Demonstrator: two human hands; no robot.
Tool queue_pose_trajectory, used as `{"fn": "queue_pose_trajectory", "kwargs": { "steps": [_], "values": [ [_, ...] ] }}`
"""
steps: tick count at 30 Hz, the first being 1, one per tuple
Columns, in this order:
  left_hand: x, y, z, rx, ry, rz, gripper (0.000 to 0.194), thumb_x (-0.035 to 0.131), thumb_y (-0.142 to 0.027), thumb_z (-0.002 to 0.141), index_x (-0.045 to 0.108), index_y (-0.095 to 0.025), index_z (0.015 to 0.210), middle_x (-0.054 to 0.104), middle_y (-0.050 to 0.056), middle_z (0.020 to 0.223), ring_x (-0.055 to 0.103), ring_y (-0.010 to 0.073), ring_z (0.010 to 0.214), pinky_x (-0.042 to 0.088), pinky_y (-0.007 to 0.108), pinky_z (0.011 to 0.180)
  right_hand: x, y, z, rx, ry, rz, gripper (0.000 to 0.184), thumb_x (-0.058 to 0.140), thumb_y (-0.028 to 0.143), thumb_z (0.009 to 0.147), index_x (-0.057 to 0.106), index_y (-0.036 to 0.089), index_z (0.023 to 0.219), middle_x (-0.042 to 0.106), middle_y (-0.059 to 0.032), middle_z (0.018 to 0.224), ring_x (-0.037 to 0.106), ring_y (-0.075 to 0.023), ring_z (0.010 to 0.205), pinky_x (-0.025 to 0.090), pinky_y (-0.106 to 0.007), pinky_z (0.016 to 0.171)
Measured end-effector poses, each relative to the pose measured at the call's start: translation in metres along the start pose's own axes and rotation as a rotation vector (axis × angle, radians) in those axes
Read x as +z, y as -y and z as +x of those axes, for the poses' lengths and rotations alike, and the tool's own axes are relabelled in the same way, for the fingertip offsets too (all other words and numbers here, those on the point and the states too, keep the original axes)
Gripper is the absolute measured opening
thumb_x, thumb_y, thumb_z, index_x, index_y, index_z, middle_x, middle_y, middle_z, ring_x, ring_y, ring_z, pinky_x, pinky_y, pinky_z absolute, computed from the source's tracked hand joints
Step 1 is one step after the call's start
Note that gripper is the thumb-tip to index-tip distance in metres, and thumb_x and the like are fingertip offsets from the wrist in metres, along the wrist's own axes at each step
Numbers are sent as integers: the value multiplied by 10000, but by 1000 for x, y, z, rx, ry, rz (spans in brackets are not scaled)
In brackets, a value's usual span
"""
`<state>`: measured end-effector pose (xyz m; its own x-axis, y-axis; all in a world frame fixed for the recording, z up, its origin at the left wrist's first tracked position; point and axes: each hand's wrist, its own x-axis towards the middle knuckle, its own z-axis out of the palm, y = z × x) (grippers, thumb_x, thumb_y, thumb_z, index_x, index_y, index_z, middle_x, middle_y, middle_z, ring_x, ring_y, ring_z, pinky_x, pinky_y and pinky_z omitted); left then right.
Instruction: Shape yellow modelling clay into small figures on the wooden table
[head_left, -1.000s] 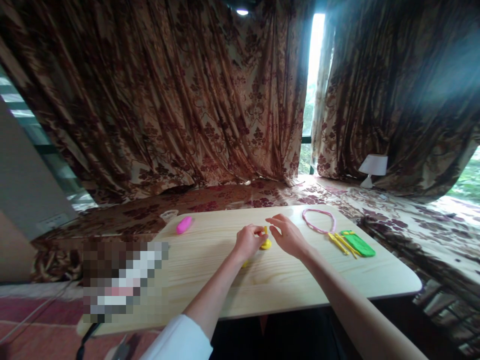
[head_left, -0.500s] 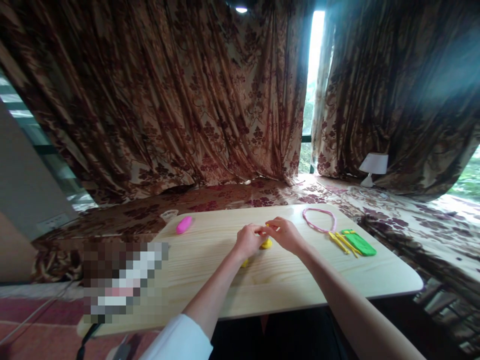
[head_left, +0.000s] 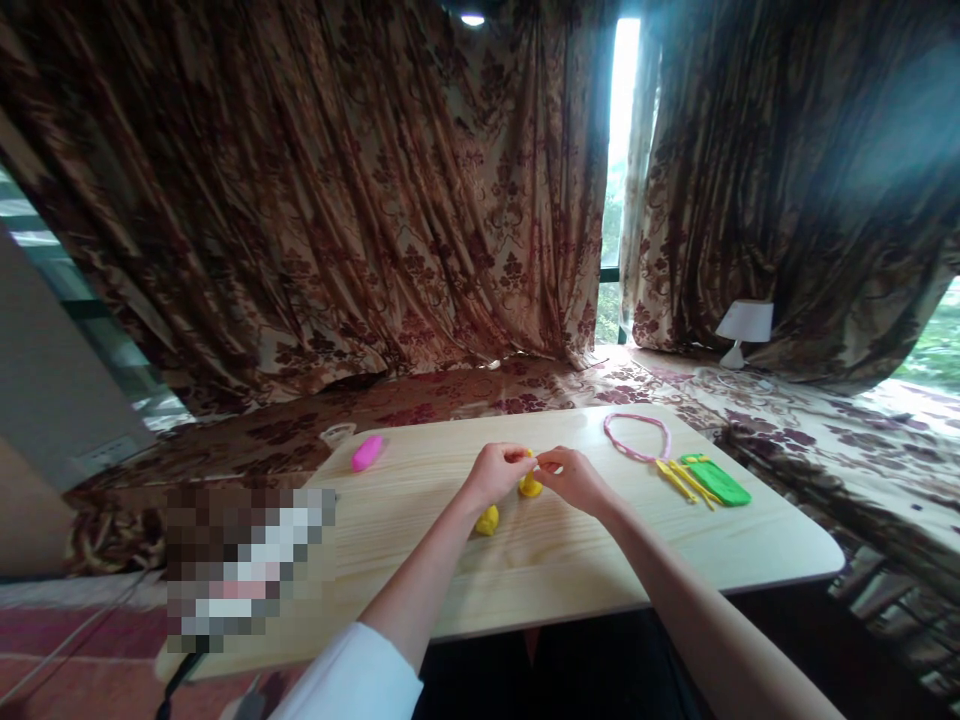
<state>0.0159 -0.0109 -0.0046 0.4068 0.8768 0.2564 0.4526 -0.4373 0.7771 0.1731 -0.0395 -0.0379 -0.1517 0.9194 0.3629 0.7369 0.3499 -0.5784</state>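
A small upright piece of yellow modelling clay (head_left: 531, 488) with a wide, round base stands on the table. My left hand (head_left: 498, 474) pinches at its narrow top from the left side. From the right, my right hand (head_left: 576, 482) has its thumb and fingers pressed together at that same top, and the fingertips of both hands nearly meet. The fingers partly cover the top, so its exact shape is hidden. A loose lump of yellow modelling clay (head_left: 487, 520) lies beside my left wrist.
On the right of the light wooden table (head_left: 555, 580) lie a twisted pink loop (head_left: 637, 458), yellow modelling tools (head_left: 694, 485) and a flat green piece (head_left: 718, 482). A bright pink oblong piece (head_left: 367, 453) is at the back left. A blurred-out object (head_left: 259, 560) covers the left side.
My hands have shifted slightly and their fingertips have drawn a little apart at the top of the clay. More of the loose yellow lump shows beside my left wrist.
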Motion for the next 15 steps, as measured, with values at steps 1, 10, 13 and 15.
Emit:
{"fn": "queue_pose_trajectory", "kwargs": {
  "steps": [1,10,13,15],
  "values": [
    [1,0,0,-10,-1,-3,315,547,-315,858,557,-143,1122,578,58,1143,590,239,964,509,404,790,3,0,-1,8,-2,-5,275,531,283,895,543,155,1138,576,-73,1139,599,-199,943,511,-390,786],
    [4,2,4,-65,-26,-12,304,541,-317,862,563,-149,1115,577,56,1147,588,239,967,508,401,795,20,4,-1,69,-58,-61,262,520,283,901,547,165,1134,573,-75,1148,596,-193,946,508,-388,795],
    [2,3,6,-62,-32,-19,305,542,-316,861,562,-150,1116,577,56,1147,589,238,967,508,400,794,18,6,-1,65,-66,-73,259,519,282,902,548,166,1132,574,-75,1147,597,-192,945,509,-387,794],
    [-1,4,6,-56,-32,-25,309,545,-320,858,566,-145,1112,578,52,1144,588,245,966,509,400,792,15,6,-3,54,-70,-77,263,521,281,901,546,166,1136,572,-76,1148,596,-192,947,508,-390,796]
  ]
}}
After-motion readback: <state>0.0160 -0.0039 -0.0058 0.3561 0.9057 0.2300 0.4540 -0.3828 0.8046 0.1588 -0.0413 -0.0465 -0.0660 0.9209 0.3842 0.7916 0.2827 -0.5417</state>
